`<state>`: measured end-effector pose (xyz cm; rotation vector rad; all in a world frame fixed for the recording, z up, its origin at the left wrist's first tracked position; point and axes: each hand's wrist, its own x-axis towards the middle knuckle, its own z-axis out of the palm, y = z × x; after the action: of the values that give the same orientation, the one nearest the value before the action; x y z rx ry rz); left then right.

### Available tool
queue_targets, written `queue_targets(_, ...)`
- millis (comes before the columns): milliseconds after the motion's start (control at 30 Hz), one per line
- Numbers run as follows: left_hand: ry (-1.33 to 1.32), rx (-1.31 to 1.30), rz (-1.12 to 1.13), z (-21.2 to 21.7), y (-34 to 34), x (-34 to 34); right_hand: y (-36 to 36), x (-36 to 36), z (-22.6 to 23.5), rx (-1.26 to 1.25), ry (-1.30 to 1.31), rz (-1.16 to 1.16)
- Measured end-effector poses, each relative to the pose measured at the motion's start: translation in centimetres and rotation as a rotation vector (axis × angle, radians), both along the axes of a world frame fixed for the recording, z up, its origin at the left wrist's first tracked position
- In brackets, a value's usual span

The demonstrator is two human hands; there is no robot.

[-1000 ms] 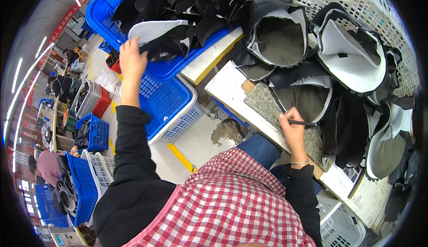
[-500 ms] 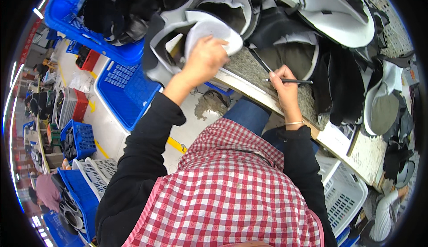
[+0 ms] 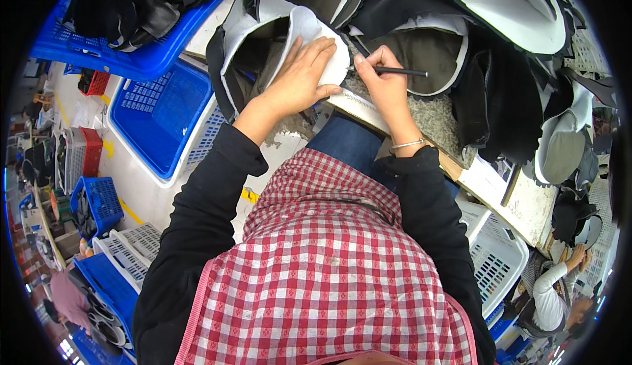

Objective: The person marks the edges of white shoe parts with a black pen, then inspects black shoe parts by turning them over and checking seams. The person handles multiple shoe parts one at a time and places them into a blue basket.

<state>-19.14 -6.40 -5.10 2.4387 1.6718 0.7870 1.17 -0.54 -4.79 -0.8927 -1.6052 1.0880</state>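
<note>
My left hand (image 3: 299, 75) lies flat with its fingers stretched out on the white lining of a black-and-white piece that looks like a boot upper (image 3: 334, 64). In my right hand (image 3: 387, 87) is a slim black pen (image 3: 409, 72), gripped between thumb and fingers. Its point meets the right edge of the white lining. Just right of my right hand, another upper (image 3: 424, 58) with a grey-brown inside lies on the table. A thin dark rod (image 3: 360, 47) shows between the two uppers.
Black and white uppers (image 3: 507, 16) are heaped along the table. The speckled tabletop (image 3: 431, 124) ends at a pale edge near my body. At left stand a blue crate of black pieces (image 3: 105, 65) and a blue-lined basket (image 3: 145, 124). Another person's hands (image 3: 578, 258) show at right.
My left hand has flattened onto the white lining. My right hand has moved left and up, bringing the pen to the lining's edge. The whole view has shifted slightly.
</note>
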Motion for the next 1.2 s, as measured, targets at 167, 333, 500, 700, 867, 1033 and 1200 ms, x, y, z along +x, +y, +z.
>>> queue_targets(167,-0.015,-0.013,-0.036,-0.2,0.2,-0.6,0.6,-0.8,-0.1,0.037,-0.118,-0.02)
queue_targets(333,-0.033,-0.004,-0.032,-0.4,0.2,-0.6,0.8,-1.3,-0.5,0.087,-0.166,-0.043)
queue_targets(500,-0.044,-0.008,-0.036,-0.5,0.2,-0.6,0.9,-1.4,-0.8,0.138,-0.24,-0.081)
queue_targets(700,-0.048,-0.002,-0.037,-0.3,0.1,-0.5,1.0,-1.0,-0.7,0.093,-0.256,-0.057)
queue_targets(867,-0.041,-0.013,-0.036,-0.7,0.3,-0.7,0.9,-1.0,-0.7,0.113,-0.252,-0.072)
queue_targets(1033,-0.062,-0.118,0.011,1.8,-0.7,0.4,0.8,-0.5,-0.5,0.044,-0.116,-0.025)
queue_targets(1200,-0.05,0.441,0.073,6.3,-5.4,-0.7,0.5,0.4,-0.1,-0.101,0.08,0.084)
